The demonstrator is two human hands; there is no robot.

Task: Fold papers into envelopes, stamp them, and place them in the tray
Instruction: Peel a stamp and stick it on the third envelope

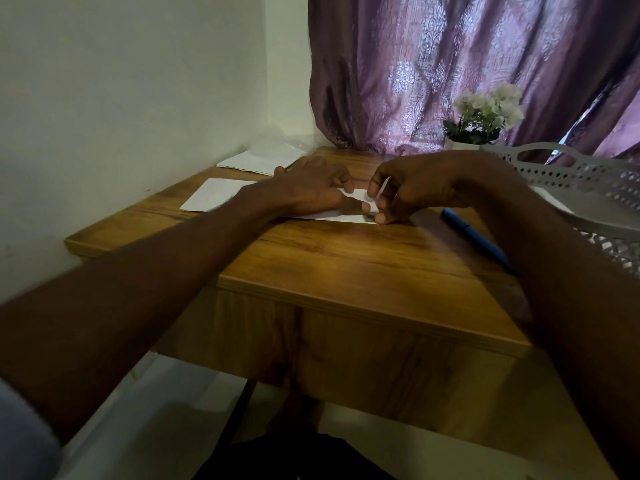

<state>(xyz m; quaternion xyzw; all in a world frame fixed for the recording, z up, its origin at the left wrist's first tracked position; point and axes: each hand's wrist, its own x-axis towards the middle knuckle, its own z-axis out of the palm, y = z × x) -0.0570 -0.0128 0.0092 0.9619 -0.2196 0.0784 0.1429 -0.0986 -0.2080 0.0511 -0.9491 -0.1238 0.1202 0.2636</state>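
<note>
Stamping is under way: the left hand [311,188] lies flat, fingers straight, pinning the envelope [332,213] mid-table, while the right hand [405,192] pinches a stamp [370,218] onto its corner; next, press firmly, then carry it to the tray [588,188] at three o'clock.

Setting. A wooden table [346,258] with a warm, streaked grain stands pushed into the corner of a room, its left edge near a plain pale wall [121,81]. Behind it hangs a purple curtain [450,64] with a pale woven pattern, gathered in deep folds; a sliver of daylight shows at its right edge. A small pot of white flowers [485,112] stands at the table's far side. The floor [156,427] below is pale. Lighting is dim.
</note>
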